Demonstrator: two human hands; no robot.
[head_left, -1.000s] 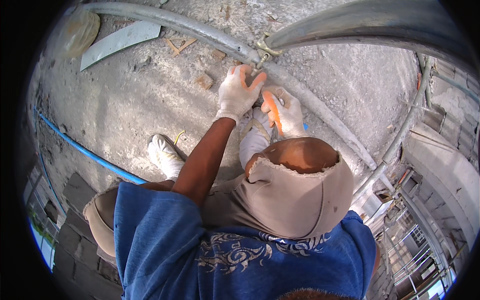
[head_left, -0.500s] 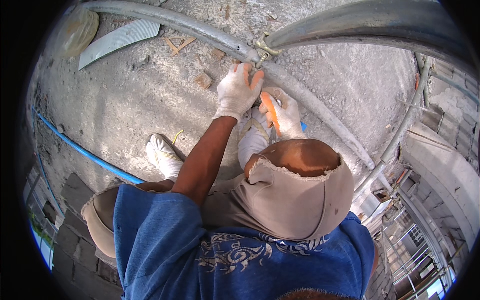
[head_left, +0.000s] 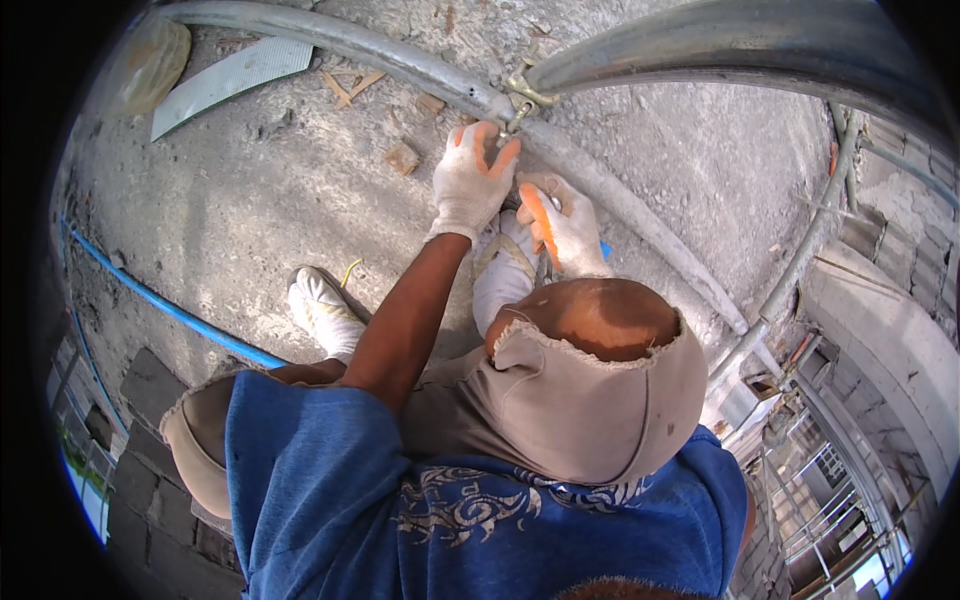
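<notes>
A scaffold clamp (head_left: 532,86) joins a thick grey pipe (head_left: 640,205) on the ground to a larger metal tube (head_left: 720,50) that rises at the upper right. My left hand (head_left: 468,180), in a white glove with orange fingertips, is at the clamp's bolt (head_left: 517,120), thumb and forefinger closed about its near end. Just right of it and lower, my right hand (head_left: 568,225) is gloved too and has its fingers curled. A small bit of metal shows in that fist; the rest of what it holds is hidden. Something blue (head_left: 605,250) peeks out beside the right wrist.
Dusty concrete bears wood scraps (head_left: 352,88), a small block (head_left: 402,158) and a corrugated strip (head_left: 230,85). A blue hose (head_left: 180,310) runs along the left. More scaffold pipes (head_left: 805,260) stand at the right. My shoes (head_left: 325,305) are close below the hands.
My left hand shifts very slightly at the bolt, its thumb and forefinger moving a little. The right hand stays almost still, and the whole view drifts slightly.
</notes>
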